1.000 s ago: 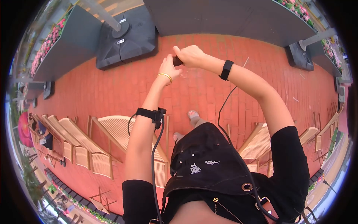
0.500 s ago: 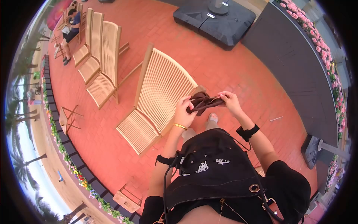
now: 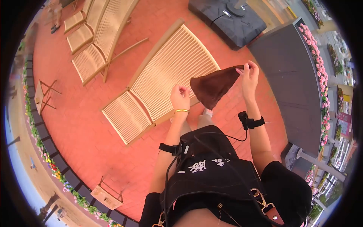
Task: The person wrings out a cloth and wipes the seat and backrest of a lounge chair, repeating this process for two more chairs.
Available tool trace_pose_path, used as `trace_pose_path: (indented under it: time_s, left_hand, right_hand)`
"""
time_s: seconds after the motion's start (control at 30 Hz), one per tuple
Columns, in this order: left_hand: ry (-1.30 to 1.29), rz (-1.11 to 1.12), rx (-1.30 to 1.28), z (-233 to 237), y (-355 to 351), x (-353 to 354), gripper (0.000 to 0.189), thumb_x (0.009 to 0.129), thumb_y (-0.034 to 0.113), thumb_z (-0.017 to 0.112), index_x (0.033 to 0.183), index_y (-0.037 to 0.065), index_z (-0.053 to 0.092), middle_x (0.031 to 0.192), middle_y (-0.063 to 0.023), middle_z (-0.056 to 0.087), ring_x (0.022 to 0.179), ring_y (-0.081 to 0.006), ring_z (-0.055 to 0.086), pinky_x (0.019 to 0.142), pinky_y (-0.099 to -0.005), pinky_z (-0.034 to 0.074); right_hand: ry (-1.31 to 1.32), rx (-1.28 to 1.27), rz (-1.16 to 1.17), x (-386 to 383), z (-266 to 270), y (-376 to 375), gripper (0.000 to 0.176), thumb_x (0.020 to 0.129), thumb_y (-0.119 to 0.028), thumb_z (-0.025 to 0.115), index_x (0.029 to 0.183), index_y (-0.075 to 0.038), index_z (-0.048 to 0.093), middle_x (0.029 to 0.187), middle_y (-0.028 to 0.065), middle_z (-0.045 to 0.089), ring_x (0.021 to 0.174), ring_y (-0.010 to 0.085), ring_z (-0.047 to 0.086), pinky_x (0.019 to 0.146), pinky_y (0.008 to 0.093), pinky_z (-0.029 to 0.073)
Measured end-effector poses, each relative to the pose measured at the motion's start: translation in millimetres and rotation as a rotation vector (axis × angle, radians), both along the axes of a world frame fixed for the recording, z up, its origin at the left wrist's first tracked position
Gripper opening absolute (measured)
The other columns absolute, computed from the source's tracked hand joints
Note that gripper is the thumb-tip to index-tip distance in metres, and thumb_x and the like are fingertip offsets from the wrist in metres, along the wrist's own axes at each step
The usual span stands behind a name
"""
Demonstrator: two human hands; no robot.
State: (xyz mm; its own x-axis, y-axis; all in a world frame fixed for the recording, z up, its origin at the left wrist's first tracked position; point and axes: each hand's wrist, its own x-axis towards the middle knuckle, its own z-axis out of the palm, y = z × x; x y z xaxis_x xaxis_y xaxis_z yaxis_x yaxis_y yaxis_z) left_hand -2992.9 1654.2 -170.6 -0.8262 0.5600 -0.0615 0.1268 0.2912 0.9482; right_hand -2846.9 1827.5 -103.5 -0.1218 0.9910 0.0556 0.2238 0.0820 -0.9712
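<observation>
A dark brown cloth (image 3: 214, 86) hangs spread out in a rough triangle, its upper right corner pinched in my right hand (image 3: 249, 77). My left hand (image 3: 180, 97) is closed just left of the cloth's lower left part; a gap seems to lie between them, and what its fingers hold, if anything, is too small to name. Behind the cloth stands a slatted wooden chair (image 3: 172, 72), its backrest partly covered by it. A black bag (image 3: 211, 162) with white lettering rests against my front.
More wooden chairs (image 3: 89, 60) stand at the upper left. A black base (image 3: 228, 22) is at the top, and a grey planter wall (image 3: 283, 75) with pink flowers curves along the right. Small folding tables (image 3: 107, 196) stand near the left flower border.
The bunched cloth is now opened out and hanging. My right hand has moved up and right with its corner; my left hand has come away from it. The view has shifted.
</observation>
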Motion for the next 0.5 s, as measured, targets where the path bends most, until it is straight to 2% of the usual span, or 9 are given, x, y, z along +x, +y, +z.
trace_pose_path:
  time_s: [0.03, 0.07, 0.13, 0.17, 0.23, 0.27, 0.4, 0.47, 0.5]
  left_hand:
    - [0.069, 0.025, 0.058, -7, 5, -5, 0.018, 0.073, 0.008, 0.068, 0.077, 0.002, 0.051, 0.075, -0.0095, 0.056, 0.068, -0.0176, 0.058, 0.058, -0.0285, 0.047]
    - [0.048, 0.030, 0.061, -14, 6, -6, 0.018, 0.073, 0.008, 0.068, 0.077, 0.002, 0.051, 0.075, -0.0095, 0.056, 0.068, -0.0176, 0.058, 0.058, -0.0285, 0.047]
    - [0.110, -0.016, -0.055, -29, 8, -7, 0.016, 0.075, 0.009, 0.065, 0.081, 0.001, 0.053, 0.081, -0.0119, 0.055, 0.075, -0.0222, 0.058, 0.064, -0.0320, 0.048]
    - [0.001, -0.078, -0.148, -34, 3, -3, 0.017, 0.077, 0.012, 0.063, 0.085, 0.001, 0.052, 0.085, -0.0124, 0.055, 0.083, -0.0246, 0.056, 0.074, -0.0351, 0.046]
    - [-0.067, -0.079, -0.206, -51, -9, 12, 0.019, 0.077, 0.013, 0.063, 0.087, 0.002, 0.052, 0.091, -0.0143, 0.053, 0.090, -0.0277, 0.053, 0.079, -0.0366, 0.043]
    - [-0.109, -0.088, -0.265, -60, -16, 19, 0.021, 0.077, 0.015, 0.062, 0.090, 0.002, 0.051, 0.097, -0.0162, 0.052, 0.096, -0.0309, 0.050, 0.084, -0.0381, 0.040]
    - [-0.146, 0.013, -0.251, -96, -39, 41, 0.026, 0.081, 0.018, 0.058, 0.099, 0.002, 0.049, 0.117, -0.0198, 0.046, 0.110, -0.0336, 0.044, 0.092, -0.0390, 0.035]
    - [-0.274, 0.112, -0.399, -109, -47, 42, 0.036, 0.088, 0.025, 0.048, 0.114, 0.000, 0.047, 0.133, -0.0231, 0.033, 0.122, -0.0359, 0.035, 0.100, -0.0394, 0.030]
    - [-0.302, 0.121, -0.405, -114, -48, 43, 0.036, 0.088, 0.025, 0.048, 0.114, 0.000, 0.047, 0.133, -0.0231, 0.033, 0.122, -0.0359, 0.035, 0.100, -0.0394, 0.030]
  right_hand:
    - [0.010, 0.140, 0.035, -7, -11, 5, 0.031, 0.089, -0.013, 0.050, 0.117, 0.000, 0.046, 0.113, 0.0166, 0.047, 0.090, 0.0201, 0.060, 0.071, 0.0299, 0.051]
    - [-0.272, 0.312, 0.191, -11, -24, 6, 0.040, 0.089, -0.018, 0.050, 0.125, -0.002, 0.040, 0.129, 0.0191, 0.035, 0.117, 0.0279, 0.045, 0.090, 0.0400, 0.042]
    - [-0.970, 0.506, 0.377, -15, -71, -7, 0.047, 0.089, -0.027, 0.049, 0.129, -0.005, 0.038, 0.136, 0.0175, 0.031, 0.126, 0.0311, 0.032, 0.100, 0.0445, 0.031]
    - [-1.138, 0.575, 0.478, -14, -92, -12, 0.051, 0.088, -0.032, 0.048, 0.131, -0.007, 0.036, 0.139, 0.0157, 0.028, 0.128, 0.0311, 0.028, 0.103, 0.0452, 0.025]
    - [-1.386, 0.692, 0.631, -9, -132, -19, 0.060, 0.087, -0.042, 0.044, 0.134, -0.007, 0.033, 0.142, 0.0141, 0.023, 0.133, 0.0278, 0.018, 0.107, 0.0455, 0.014]
    - [-1.544, 0.698, 0.590, -9, -150, -24, 0.065, 0.087, -0.044, 0.042, 0.134, -0.001, 0.030, 0.143, 0.0167, 0.019, 0.134, 0.0291, 0.014, 0.107, 0.0476, 0.011]
    - [-1.593, 0.582, 0.665, -48, -186, -58, 0.075, 0.086, -0.049, 0.040, 0.132, 0.008, 0.027, 0.141, 0.0233, 0.018, 0.133, 0.0344, 0.012, 0.105, 0.0524, 0.009]
    - [-1.543, 0.581, 0.825, -74, -217, -88, 0.074, 0.085, -0.049, 0.041, 0.131, 0.008, 0.030, 0.140, 0.0222, 0.023, 0.132, 0.0336, 0.015, 0.106, 0.0501, 0.010]
    - [-1.395, 0.478, 0.983, -81, -245, -104, 0.068, 0.086, -0.045, 0.042, 0.130, 0.006, 0.032, 0.137, 0.0203, 0.028, 0.130, 0.0332, 0.020, 0.105, 0.0484, 0.014]
